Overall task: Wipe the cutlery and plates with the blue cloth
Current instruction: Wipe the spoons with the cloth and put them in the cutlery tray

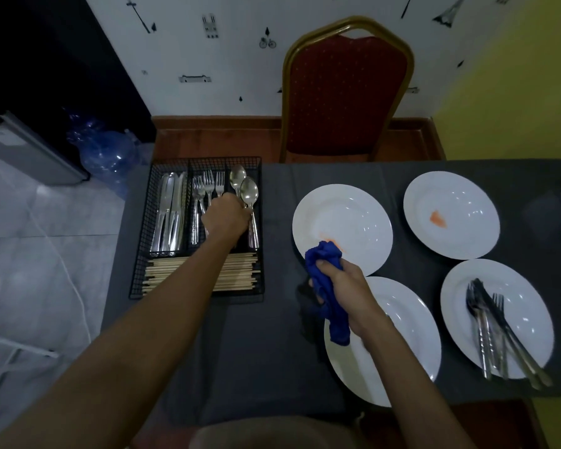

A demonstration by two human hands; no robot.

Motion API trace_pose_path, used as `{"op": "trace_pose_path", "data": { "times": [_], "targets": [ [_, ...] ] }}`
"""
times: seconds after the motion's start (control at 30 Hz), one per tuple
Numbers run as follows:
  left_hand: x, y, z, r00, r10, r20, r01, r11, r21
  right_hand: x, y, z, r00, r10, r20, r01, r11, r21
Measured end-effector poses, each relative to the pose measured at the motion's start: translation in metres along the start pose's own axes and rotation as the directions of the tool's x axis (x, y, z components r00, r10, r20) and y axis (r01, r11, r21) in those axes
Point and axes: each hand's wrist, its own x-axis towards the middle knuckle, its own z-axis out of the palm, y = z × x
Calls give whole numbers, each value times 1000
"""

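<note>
My right hand (pixel 344 283) grips the bunched blue cloth (pixel 326 286) above the near edge of a white plate (pixel 342 218) that bears an orange smear. My left hand (pixel 225 218) reaches into the black wire cutlery tray (pixel 141 241) and is closed around the handle of a spoon (pixel 249 196) in the spoon compartment. Knives (pixel 170 209) and forks (pixel 208 189) fill the other compartments. A second smeared plate (pixel 450 215) lies at the far right. The near right plate (pixel 460 303) carries several pieces of cutlery (pixel 496 328). Another plate (pixel 408 338) lies under my right wrist.
Wooden chopsticks (pixel 182 273) fill the tray's front section. The table has a dark grey cloth (pixel 256 351). A red chair (pixel 345 92) stands behind the table. Blue plastic bottles (pixel 107 153) lie on the tiled floor at the left.
</note>
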Motion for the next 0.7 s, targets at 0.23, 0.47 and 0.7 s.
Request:
{"op": "trace_pose_path", "data": {
  "times": [0.23,0.47,0.7],
  "targets": [
    [-97,25,4,998,40,40,-32,984,-175,-13,-3,-25,1000,-11,21,11,999,38],
    [-222,66,59,939,104,328,25,931,-365,-42,10,-88,1000,-16,0,16,998,55],
    [-302,98,130,800,-5,600,11,1000,-7,-62,40,-164,994,21,-108,-18,999,29]
  ]
}}
